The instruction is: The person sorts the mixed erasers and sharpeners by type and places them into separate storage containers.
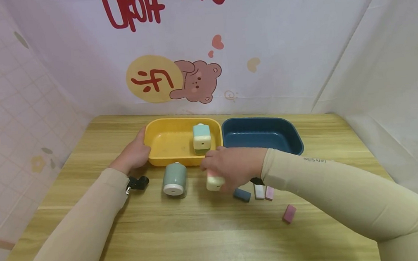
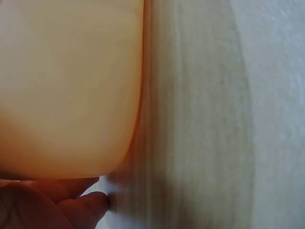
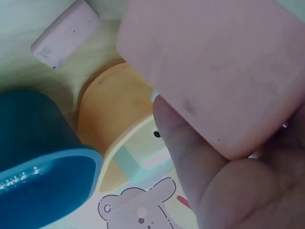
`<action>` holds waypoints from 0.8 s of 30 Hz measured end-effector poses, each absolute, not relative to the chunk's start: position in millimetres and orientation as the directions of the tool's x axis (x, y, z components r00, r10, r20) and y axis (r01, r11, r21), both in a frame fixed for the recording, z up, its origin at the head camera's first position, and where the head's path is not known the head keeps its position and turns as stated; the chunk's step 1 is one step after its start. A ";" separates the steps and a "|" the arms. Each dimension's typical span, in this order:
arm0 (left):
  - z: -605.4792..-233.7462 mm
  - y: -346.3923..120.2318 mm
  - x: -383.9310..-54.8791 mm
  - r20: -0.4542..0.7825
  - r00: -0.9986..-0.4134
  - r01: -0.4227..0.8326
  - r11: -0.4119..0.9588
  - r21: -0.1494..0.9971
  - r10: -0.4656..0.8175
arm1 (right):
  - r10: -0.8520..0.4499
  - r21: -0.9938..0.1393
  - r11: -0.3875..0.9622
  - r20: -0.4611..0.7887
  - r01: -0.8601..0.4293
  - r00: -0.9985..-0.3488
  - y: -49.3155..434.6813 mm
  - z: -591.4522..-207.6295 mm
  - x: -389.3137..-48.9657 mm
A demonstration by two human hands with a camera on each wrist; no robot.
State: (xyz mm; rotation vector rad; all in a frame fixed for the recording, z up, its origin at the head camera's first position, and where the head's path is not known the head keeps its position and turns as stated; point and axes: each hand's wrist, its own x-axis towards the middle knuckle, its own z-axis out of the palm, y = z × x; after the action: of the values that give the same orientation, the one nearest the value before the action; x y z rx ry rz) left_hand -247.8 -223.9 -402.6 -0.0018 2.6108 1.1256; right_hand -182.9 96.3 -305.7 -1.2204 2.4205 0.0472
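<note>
**Partway: One Inside, One Held, One Outside**

The right hand (image 1: 234,163), fingers curled round a pink-and-cream pencil sharpener (image 1: 215,184), holds it beside the yellow tray's (image 1: 171,144) near wall. A teal-and-cream sharpener (image 1: 201,136) stands inside; a grey-green sharpener (image 1: 175,177) and four erasers (image 1: 289,214) lie outside. The left hand (image 1: 136,153) touches the tray's left end; whether it grips is unclear.

Two trays (image 1: 171,144); three pencil sharpeners (image 1: 175,175); four visible erasers (image 1: 289,214); two hands (image 1: 137,153).

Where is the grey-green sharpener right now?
In the head view, the grey-green sharpener sits left of centre on the table, just in front of the yellow tray.
</note>
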 end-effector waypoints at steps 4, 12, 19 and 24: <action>-403.4 -223.4 -248.3 -0.268 -0.956 -0.115 0.694 0.711 0.117 | -0.754 -0.160 0.617 -0.400 -0.770 -0.521 95.2 -303.0 -182.4; -404.3 -223.9 -248.7 -0.262 -0.958 -0.105 0.704 0.702 0.118 | -0.754 -0.168 0.617 -0.407 -0.769 -0.516 93.9 -298.9 -181.6; -403.3 -224.1 -248.5 -0.256 -0.959 -0.091 0.723 0.685 0.122 | -0.790 -0.193 0.582 -0.364 -0.790 -0.494 92.2 -294.5 -183.1; -403.4 -224.1 -248.7 -0.256 -0.959 -0.091 0.720 0.688 0.123 | -0.811 -0.207 0.562 -0.328 -0.801 -0.485 89.7 -289.4 -184.5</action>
State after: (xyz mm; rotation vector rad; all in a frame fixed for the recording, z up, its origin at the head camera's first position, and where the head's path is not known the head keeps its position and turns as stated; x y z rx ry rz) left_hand -248.7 -224.1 -403.4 0.0255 2.6425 1.0780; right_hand -184.5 89.7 -289.4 -1.3093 2.4121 -0.0362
